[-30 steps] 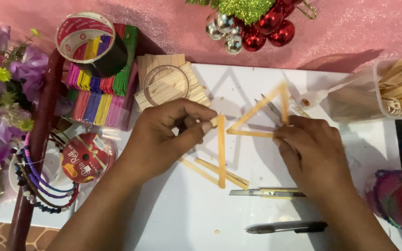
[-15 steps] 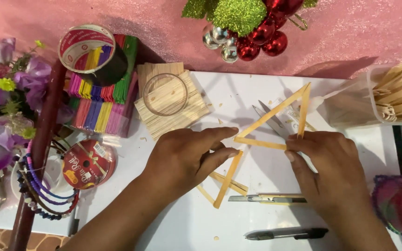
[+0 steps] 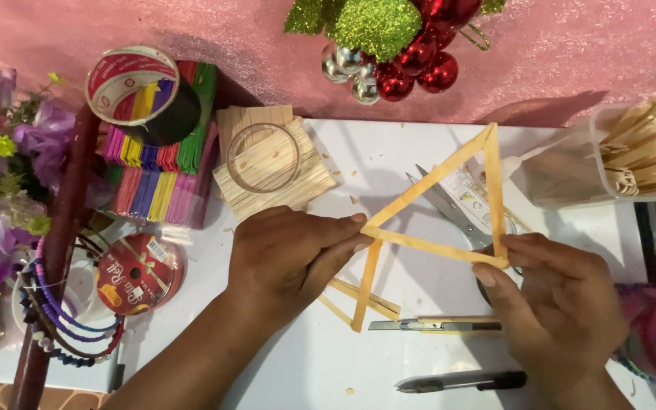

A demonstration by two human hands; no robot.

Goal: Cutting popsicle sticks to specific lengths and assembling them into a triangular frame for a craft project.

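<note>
- A black pen [image 3: 461, 380] and a utility knife [image 3: 434, 326] lie nearest on the white counter [image 3: 282, 364].
- The left hand [image 3: 286, 254] pinches a loose stick [image 3: 367, 285] against the stick triangle [image 3: 449, 201].
- The right hand [image 3: 556, 304] grips the triangle's lower right corner.
- Scissors [image 3: 453, 209] lie beneath it.

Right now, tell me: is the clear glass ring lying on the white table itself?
No, the glass ring rests on a stack of plain wooden sticks.

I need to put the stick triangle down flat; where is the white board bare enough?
Bare board lies along the near edge, left of the pen and below the left hand. A smaller patch sits above the triangle. Crowded: loose sticks, cutter, scissors.
</note>
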